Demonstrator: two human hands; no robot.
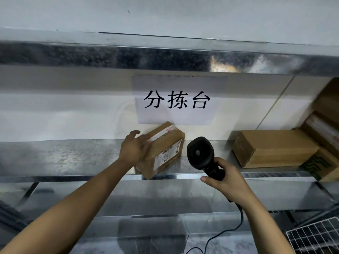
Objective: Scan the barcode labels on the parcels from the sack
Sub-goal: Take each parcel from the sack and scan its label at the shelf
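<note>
- Parcel [161, 150], small brown cardboard box, sits on the metal shelf [64, 156] at centre, tilted, one lower corner poking past the shelf's front edge.
- Barcode label [167, 154], white, on the parcel's right-facing side, turned toward the scanner; print too small to read.
- Clear tape strip with some red marking runs along the parcel's top seam.
- Left hand [134, 148] rests on the parcel's top left end, fingers draped over the top edge, thumb raised and apart; fingertips partly blurred, looks like a loose hold rather than a pinch.
- Right hand [226, 177] wraps its fingers around the handle of the black scanner [200, 153], thumb lying along the near side of the handle.
- Scanner head is up, just right of the parcel, not touching it; its rounded back faces the camera, so the scan window is hidden.
- Black cable [238, 222] drops from the handle's base, passes behind the right forearm and curls down out of view at the bottom.
- Paper sign [177, 99] with large black characters is stuck on the wall right behind the parcel; the parcel's far corner overlaps its lower edge.
- Second box [275, 147], plain brown and longer, lies on the same shelf to the right, well apart from the parcel.
- More cartons [324, 125] stacked at the far right edge, touching the second box, one with a dark green print.
- Upper metal shelf [146, 57] runs across above the sign.
- White wire rack [315, 237] in the bottom right corner, below shelf level.
- Nothing lies between scanner and label.
</note>
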